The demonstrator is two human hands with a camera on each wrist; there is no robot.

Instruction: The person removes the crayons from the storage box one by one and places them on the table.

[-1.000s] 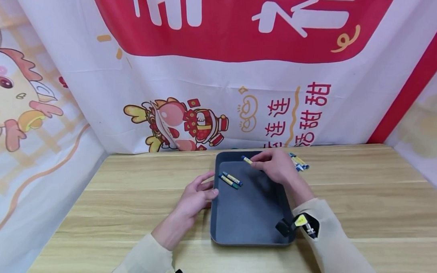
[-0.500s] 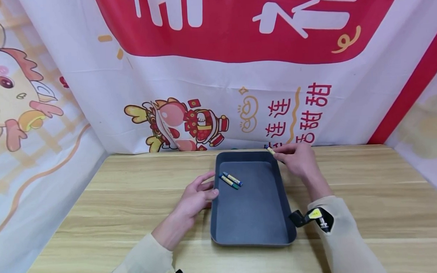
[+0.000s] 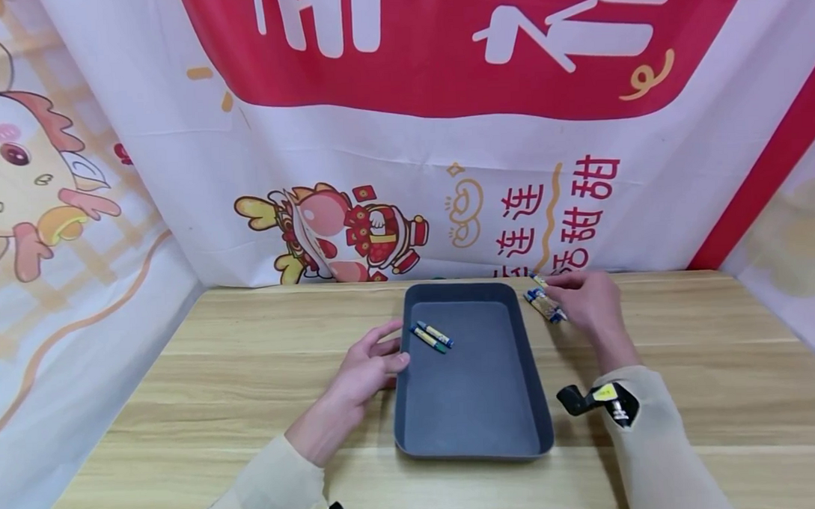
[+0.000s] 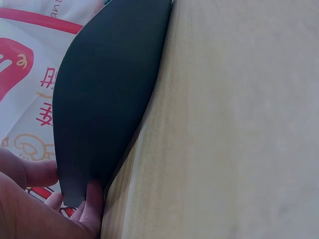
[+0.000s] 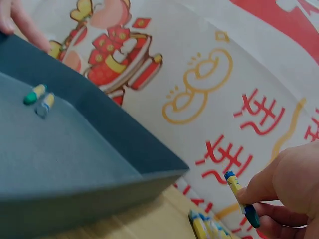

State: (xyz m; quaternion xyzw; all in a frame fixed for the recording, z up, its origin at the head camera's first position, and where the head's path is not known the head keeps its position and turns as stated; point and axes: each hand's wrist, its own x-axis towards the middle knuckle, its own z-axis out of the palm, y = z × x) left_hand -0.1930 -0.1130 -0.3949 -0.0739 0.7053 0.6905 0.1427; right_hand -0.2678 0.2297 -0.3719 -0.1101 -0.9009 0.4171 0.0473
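So compared with a second before, our right hand [image 3: 587,302] had swung clear out of the tray [image 3: 470,447], past its far right corner, and ended up over the loose crayons [image 3: 545,306] lying on the wooden surface [image 3: 216,381] just to the right of the tray. The left hand [image 3: 367,368] hadn't budged.

In the right wrist view we could see the fingers [image 5: 279,184] of that hand pinching a yellow-wrapped crayon with a blue tip [image 5: 240,197], held above the little pile of spares, so it was off the surface and outside the tray. The crayon pointed up toward the banner [image 3: 403,135] at the back.

Our left hand had its fingers relaxed and fairly straight, resting against the tray's left wall near the far end. We'd guess that was just to keep the tray from sliding around while the other hand did the work, and the left wrist view backs that up with a fingertip [image 4: 92,204] tucked right by the tray's edge.

Inside the tray, two crayons [image 3: 432,335] lay side by side near the far left corner, almost parallel, close to where the left hand rested.
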